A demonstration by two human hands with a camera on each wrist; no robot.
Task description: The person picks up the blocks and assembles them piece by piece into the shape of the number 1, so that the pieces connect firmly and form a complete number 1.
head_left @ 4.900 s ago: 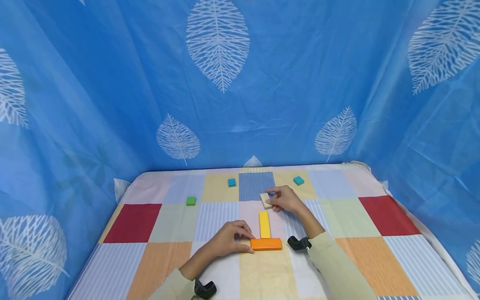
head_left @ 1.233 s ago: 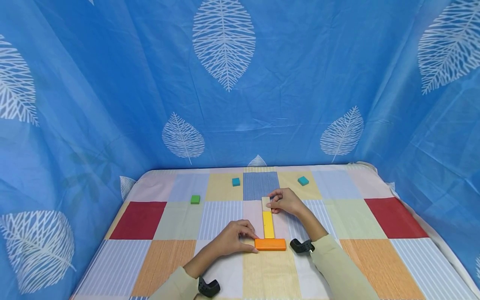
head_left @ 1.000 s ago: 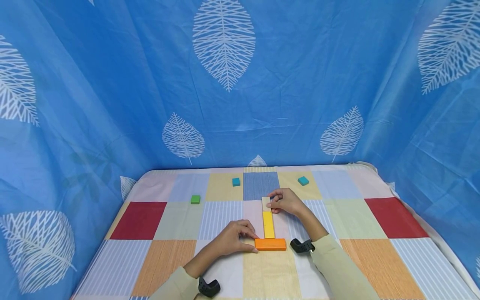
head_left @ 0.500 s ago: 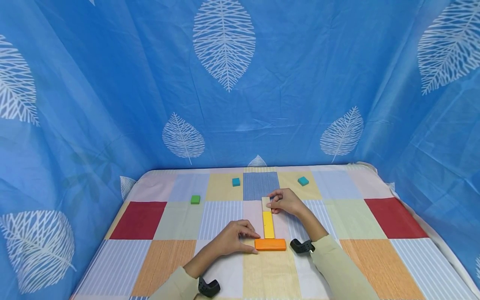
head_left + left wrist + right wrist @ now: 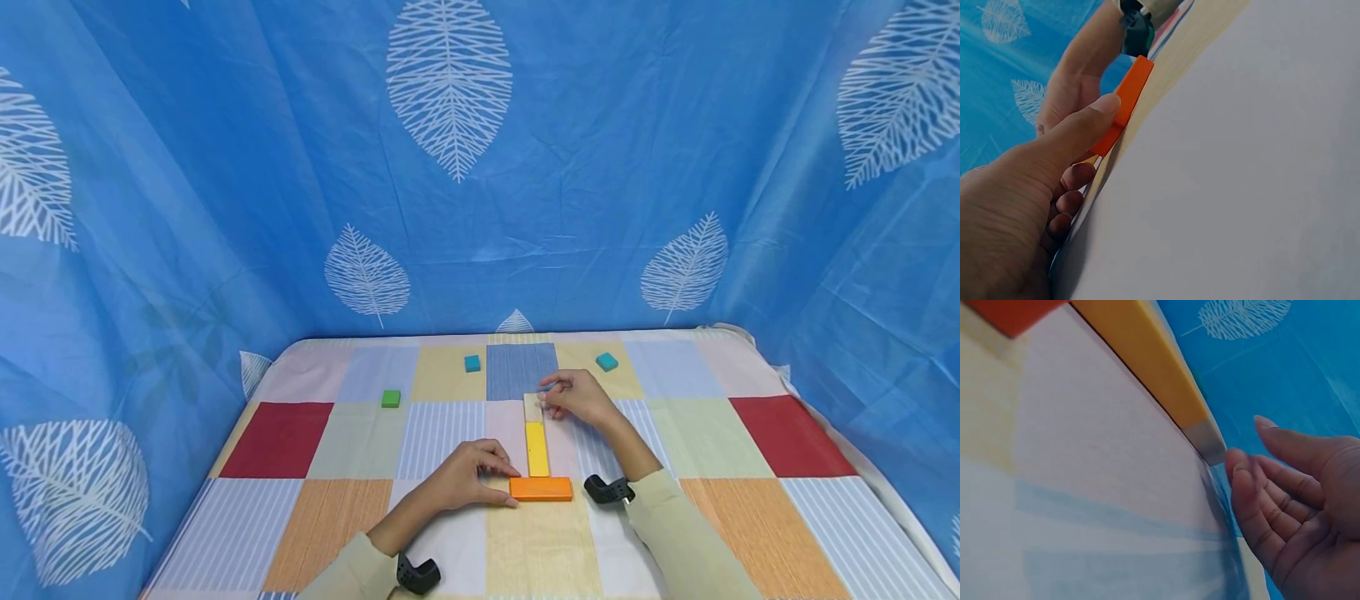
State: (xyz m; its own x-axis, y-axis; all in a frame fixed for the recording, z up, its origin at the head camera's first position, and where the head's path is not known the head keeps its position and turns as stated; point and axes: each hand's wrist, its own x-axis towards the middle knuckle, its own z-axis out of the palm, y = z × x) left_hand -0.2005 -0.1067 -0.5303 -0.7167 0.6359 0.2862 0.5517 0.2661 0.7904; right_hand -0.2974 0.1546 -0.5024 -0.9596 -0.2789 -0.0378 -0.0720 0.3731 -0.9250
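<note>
On the patchwork cloth, an orange block (image 5: 541,489) lies crosswise. A long yellow block (image 5: 537,450) extends from it toward the back, and a short cream block (image 5: 532,407) continues that line. My left hand (image 5: 468,477) pinches the orange block's left end, thumb in front and index finger behind; the left wrist view shows the thumb on the orange block (image 5: 1132,97). My right hand (image 5: 577,396) hovers beside the cream block's far right side. In the right wrist view its thumb and fingers stand apart, with fingertips close to the end of the cream block (image 5: 1205,442).
A green block (image 5: 391,399) lies to the left. Two blue blocks lie farther back, a left blue block (image 5: 472,363) and a right blue block (image 5: 607,362). A blue leaf-print curtain (image 5: 570,208) stands behind and beside the table.
The cream block, earlier held slightly askew behind the yellow one, now lies in line with it. My right hand has let go of it and shifted slightly right. My left hand stays at the orange block.
</note>
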